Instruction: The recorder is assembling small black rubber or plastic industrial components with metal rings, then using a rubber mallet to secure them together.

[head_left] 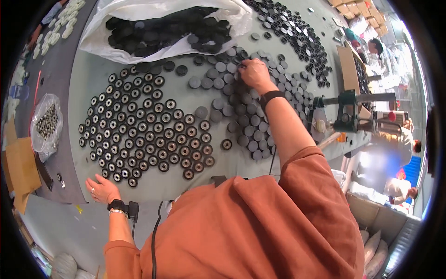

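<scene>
The right hand (pixel 255 73) reaches forward to the far part of the grey caps (pixel 243 140), which lie in a wide group on the tabletop (pixel 183 96). Its fingertips are at the caps, but I cannot tell if its grip is clamped on one of them. The left hand (pixel 103 189) is near the front edge of the tabletop, just beside the nearest black rings (pixel 149 136); its grip is open, with the fingers apart. These rings have metal centres and lie flat, to the left of the caps. Behind both groups, a white bag (pixel 95 35) lies with its mouth open and shows many dark caps inside. A green metal tool (pixel 346 109) stands at the right.
</scene>
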A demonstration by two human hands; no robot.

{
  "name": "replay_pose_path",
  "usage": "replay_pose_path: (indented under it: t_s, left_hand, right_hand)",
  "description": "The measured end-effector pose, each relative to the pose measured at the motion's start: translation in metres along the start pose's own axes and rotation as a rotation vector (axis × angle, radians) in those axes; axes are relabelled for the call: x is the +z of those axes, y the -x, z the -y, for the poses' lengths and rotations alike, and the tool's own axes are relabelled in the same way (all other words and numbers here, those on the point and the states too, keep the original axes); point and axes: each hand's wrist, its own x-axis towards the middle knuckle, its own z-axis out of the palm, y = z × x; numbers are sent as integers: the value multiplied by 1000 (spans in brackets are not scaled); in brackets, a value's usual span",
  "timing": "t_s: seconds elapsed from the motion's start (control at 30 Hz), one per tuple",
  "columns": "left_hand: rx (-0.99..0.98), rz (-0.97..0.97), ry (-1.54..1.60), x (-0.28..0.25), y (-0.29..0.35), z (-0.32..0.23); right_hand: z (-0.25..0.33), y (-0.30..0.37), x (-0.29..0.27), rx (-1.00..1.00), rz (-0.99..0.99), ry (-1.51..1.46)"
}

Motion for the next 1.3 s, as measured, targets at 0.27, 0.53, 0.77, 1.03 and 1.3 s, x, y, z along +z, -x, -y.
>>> replay_pose_path:
  t_s: [0.27, 0.53, 0.77, 1.03, 1.3]
  left_hand:
    - [22, -16, 25, 0, 3, -4]
    - [-33, 37, -39, -8, 6, -5]
    - [-8, 31, 29, -7, 4, -10]
    - [38, 3, 47, -5, 2, -9]
    - [-5, 47, 58, -11, 6, -12]
  right_hand:
    - [6, -20, -8, 36, 111, 115]
    - [66, 28, -16, -111, -66, -370]
    - [146, 63, 25, -423, 59, -346]
    - [110, 23, 39, -541, -226, 79]
    - [64, 24, 5, -322, -291, 244]
